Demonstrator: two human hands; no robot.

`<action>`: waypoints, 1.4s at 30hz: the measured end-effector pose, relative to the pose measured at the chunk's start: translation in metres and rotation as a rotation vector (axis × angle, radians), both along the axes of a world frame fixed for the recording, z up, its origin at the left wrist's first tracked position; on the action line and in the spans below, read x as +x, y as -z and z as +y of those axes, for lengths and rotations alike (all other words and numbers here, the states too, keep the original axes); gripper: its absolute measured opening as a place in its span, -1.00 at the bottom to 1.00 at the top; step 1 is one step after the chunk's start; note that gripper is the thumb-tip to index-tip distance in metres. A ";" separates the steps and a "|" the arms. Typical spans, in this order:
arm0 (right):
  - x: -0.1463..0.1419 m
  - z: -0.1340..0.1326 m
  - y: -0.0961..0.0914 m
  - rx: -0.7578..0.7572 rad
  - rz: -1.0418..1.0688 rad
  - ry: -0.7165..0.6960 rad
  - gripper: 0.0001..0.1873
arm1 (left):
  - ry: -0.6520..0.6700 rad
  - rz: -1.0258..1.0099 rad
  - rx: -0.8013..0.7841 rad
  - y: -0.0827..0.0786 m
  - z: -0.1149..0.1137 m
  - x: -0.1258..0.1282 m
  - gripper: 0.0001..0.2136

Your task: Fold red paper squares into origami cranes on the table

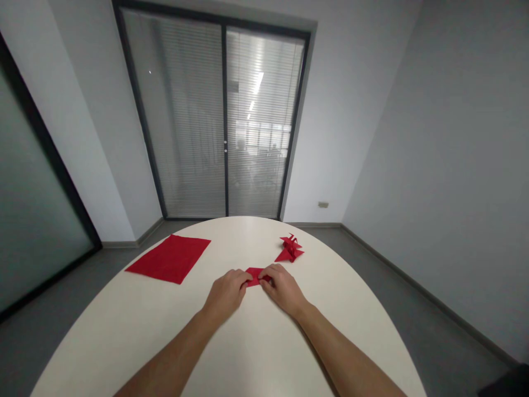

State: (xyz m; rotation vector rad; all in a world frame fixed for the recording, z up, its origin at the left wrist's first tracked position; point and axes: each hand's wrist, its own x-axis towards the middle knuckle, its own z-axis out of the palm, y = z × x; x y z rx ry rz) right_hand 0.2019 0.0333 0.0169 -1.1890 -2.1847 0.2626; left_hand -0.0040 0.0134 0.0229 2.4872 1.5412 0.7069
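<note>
In a grey-walled room with blinds behind glass doors (264, 182), a person works at a rounded tabletop (248, 347), the left hand (227, 291) and right hand (285, 288) with fingers clamped on a small folded red paper (255, 272) inward from the far edge. Crisp folds likely call for matched edges and even pressure. A red sheet (170, 259) lies by the left edge, folded red figures (290, 251) toward the far right.
</note>
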 end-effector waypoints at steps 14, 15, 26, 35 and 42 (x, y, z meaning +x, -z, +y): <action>-0.010 -0.011 -0.011 0.031 -0.139 -0.086 -0.73 | 0.057 0.115 0.093 -0.010 -0.009 0.005 -0.77; -0.010 -0.012 -0.012 0.023 -0.136 -0.096 -0.74 | 0.087 0.087 0.087 -0.011 -0.008 0.004 -0.77; -0.007 -0.013 -0.011 -0.022 -0.133 -0.106 -0.52 | 0.212 -0.033 -0.012 -0.003 -0.002 -0.006 -0.63; -0.001 -0.013 -0.003 -0.113 -0.189 -0.134 -0.05 | 0.245 -0.013 -0.001 -0.007 -0.004 -0.010 -0.59; 0.004 -0.020 -0.014 -0.004 -0.124 -0.179 -0.31 | 0.161 0.055 0.057 -0.004 -0.004 -0.009 -0.71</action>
